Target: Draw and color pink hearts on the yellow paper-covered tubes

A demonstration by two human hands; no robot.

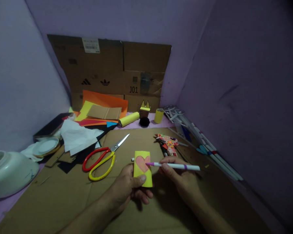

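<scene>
A small yellow paper piece (146,179), upright and seemingly a flattened tube, is gripped by my left hand (129,187), thumb across its lower front and fingers behind. It bears a pink heart (141,162) with a dark outline. My right hand (180,177) pinches a white marker (177,166) with a purple tip and purple band. The marker's tip meets the right part of the heart. Behind the yellow piece, a short white end pokes out at its left; what it belongs to is hidden. Red-and-yellow-handled scissors (106,159) lie partly open left of my hands.
Coloured paper sheets (104,97) and white tissue (78,136) pile up at the back left. A yellow roll (129,119) and a short yellow tube (159,116) stand near the cardboard backdrop (146,58). A pale ceramic bowl (12,175) sits far left; a patterned pouch (169,143) lies right.
</scene>
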